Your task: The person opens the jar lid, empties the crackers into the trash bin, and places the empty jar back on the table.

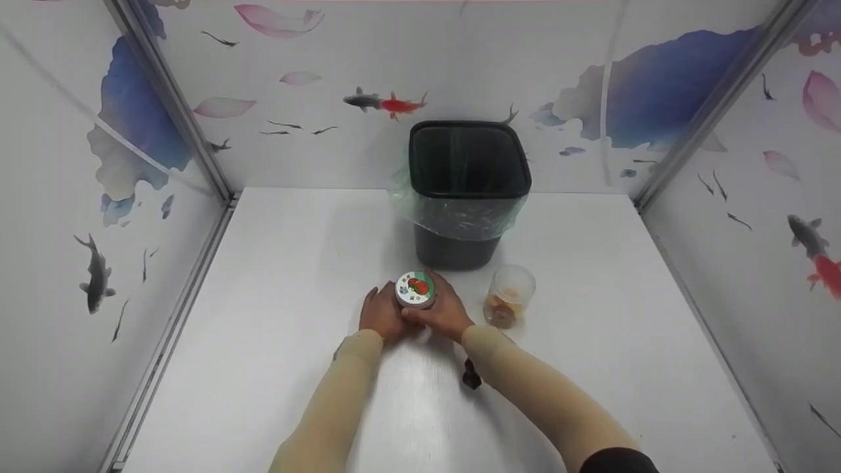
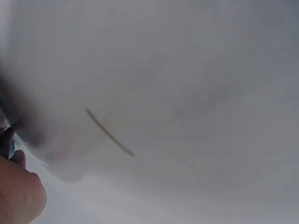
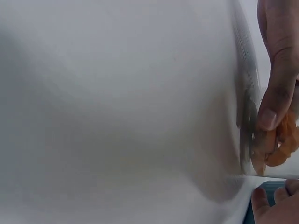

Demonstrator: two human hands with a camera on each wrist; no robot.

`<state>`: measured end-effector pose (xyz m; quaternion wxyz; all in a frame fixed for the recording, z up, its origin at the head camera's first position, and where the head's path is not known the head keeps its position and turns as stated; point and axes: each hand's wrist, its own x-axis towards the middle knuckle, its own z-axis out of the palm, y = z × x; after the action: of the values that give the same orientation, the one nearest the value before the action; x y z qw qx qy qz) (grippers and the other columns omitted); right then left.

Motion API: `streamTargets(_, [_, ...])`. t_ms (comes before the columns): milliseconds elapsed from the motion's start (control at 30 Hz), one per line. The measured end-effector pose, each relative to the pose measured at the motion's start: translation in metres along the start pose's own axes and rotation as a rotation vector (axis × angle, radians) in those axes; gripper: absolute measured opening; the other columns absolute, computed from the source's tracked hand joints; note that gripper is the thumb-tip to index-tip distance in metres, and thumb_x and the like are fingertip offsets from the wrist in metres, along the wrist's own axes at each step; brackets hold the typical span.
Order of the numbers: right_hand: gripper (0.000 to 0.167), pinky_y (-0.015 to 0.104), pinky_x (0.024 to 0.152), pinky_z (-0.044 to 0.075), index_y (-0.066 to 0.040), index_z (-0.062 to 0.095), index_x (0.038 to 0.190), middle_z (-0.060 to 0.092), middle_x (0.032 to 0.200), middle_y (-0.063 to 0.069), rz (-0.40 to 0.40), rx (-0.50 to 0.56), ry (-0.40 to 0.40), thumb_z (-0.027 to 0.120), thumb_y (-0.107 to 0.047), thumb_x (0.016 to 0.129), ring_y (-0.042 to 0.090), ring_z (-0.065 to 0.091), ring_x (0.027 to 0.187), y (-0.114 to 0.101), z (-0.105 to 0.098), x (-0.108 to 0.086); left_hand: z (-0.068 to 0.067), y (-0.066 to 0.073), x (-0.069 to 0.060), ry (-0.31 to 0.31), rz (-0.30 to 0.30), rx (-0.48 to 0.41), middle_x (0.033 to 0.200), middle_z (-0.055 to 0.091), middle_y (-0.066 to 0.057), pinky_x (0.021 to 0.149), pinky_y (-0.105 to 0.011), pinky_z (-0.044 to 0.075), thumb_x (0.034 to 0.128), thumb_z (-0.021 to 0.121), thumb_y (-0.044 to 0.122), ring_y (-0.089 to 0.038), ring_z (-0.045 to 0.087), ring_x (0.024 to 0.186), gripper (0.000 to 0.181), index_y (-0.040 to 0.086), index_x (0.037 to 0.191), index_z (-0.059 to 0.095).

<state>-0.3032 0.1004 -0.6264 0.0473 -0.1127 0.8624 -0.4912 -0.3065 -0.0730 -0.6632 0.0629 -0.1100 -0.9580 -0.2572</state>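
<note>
Both hands meet at a round jar in the middle of the table; its lid [image 1: 415,289] is white and green with a red fruit picture. My right hand [image 1: 449,309] holds it from the right, the thumb along its near side. On the other side my left hand [image 1: 384,314] grips it, with several fingers hidden. A thumb [image 3: 275,105] lies against a clear wall with orange pieces [image 3: 282,147] near it in the right wrist view. Just right of the hands stands a clear jar [image 1: 516,284] with orange-brown pieces in its lower part.
A black bin [image 1: 453,248] with a translucent green liner [image 1: 460,217] stands behind the hands. A small black object [image 1: 471,374] shows beside the right forearm. Printed white walls enclose the white table [image 1: 295,249] at the back and sides.
</note>
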Motion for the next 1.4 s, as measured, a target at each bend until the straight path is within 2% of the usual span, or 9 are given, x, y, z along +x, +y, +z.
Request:
streamTargets(233, [0.113, 0.04, 0.114, 0.029, -0.011, 0.035, 0.152, 0.047, 0.145, 0.006, 0.044, 0.012, 0.019, 0.089, -0.058, 0.064, 0.02, 0.043, 0.134, 0.0, 0.003, 0.004, 0.0, 0.001, 0.0, -0.012, -0.022, -0.036, 0.121, 0.063, -0.009, 0.116, -0.048, 0.024, 0.0728, 0.077, 0.055, -0.027, 0.056, 0.122, 0.082, 0.002, 0.133, 0.055])
streamTargets(500, [0.102, 0.038, 0.111, 0.032, -0.011, 0.04, 0.15, 0.049, 0.142, 0.003, -0.026, 0.022, -0.049, 0.089, -0.049, 0.069, 0.018, 0.045, 0.13, 0.005, -0.007, 0.01, -0.001, -0.001, 0.0, -0.015, 0.011, -0.029, 0.12, 0.063, -0.005, 0.115, -0.051, 0.025, 0.0723, 0.079, 0.057, -0.023, 0.057, 0.12, 0.082, 0.006, 0.133, 0.056])
streamTargets(767, [0.101, 0.041, 0.111, 0.033, -0.01, 0.042, 0.149, 0.051, 0.141, 0.005, -0.054, 0.067, -0.09, 0.091, -0.045, 0.068, 0.02, 0.047, 0.129, 0.007, -0.013, 0.013, -0.003, 0.002, 0.0, -0.026, 0.017, -0.008, 0.122, 0.063, -0.006, 0.114, -0.053, 0.026, 0.0726, 0.079, 0.055, -0.023, 0.057, 0.12, 0.081, 0.006, 0.134, 0.057])
streamTargets(1000, [0.106, 0.041, 0.114, 0.029, -0.008, 0.037, 0.152, 0.046, 0.147, 0.007, -0.058, 0.01, -0.042, 0.089, -0.05, 0.069, 0.022, 0.042, 0.135, 0.004, -0.008, 0.007, -0.004, 0.0, 0.0, -0.016, -0.01, -0.019, 0.12, 0.064, -0.007, 0.115, -0.048, 0.026, 0.0709, 0.079, 0.056, -0.026, 0.057, 0.121, 0.083, 0.005, 0.132, 0.057])
streamTargets(1233, [0.113, 0.042, 0.115, 0.027, -0.01, 0.032, 0.154, 0.043, 0.149, 0.008, -0.01, 0.011, 0.008, 0.088, -0.055, 0.068, 0.022, 0.039, 0.138, 0.002, 0.003, 0.001, -0.004, -0.002, 0.0, -0.006, 0.0, -0.002, 0.126, 0.063, -0.011, 0.116, -0.048, 0.025, 0.0766, 0.077, 0.045, -0.03, 0.052, 0.128, 0.075, 0.001, 0.134, 0.055])
streamTargets(1400, [0.114, 0.04, 0.114, 0.03, -0.009, 0.032, 0.154, 0.045, 0.146, 0.007, 0.03, -0.002, 0.021, 0.088, -0.057, 0.066, 0.021, 0.042, 0.135, -0.001, 0.003, 0.002, -0.003, 0.0, 0.0, -0.013, -0.005, -0.027, 0.126, 0.062, -0.009, 0.116, -0.048, 0.024, 0.0758, 0.075, 0.054, -0.029, 0.053, 0.127, 0.081, 0.003, 0.135, 0.054])
